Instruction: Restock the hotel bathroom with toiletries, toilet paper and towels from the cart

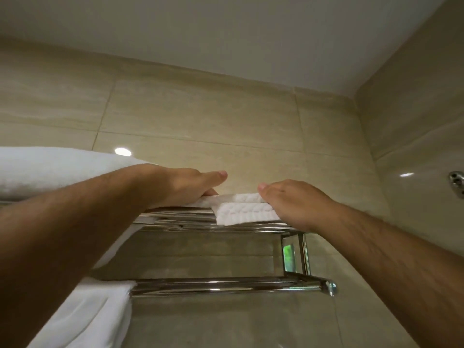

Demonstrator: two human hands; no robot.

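Note:
A small folded white towel [244,209] lies on the top shelf of a chrome towel rack [175,217] high on the beige tiled wall. My left hand [185,183] rests flat on the towel's left end, fingers straight. My right hand [288,199] lies flat on its right end, thumb stretched toward the left hand. A thick folded white towel [50,169] sits on the same shelf further left, partly behind my left forearm. Another white towel [95,312] hangs over the rack's lower bar [226,285].
The side wall meets the tiled wall at the corner on the right, where a chrome fitting [457,183] sticks out. The ceiling is close above the rack.

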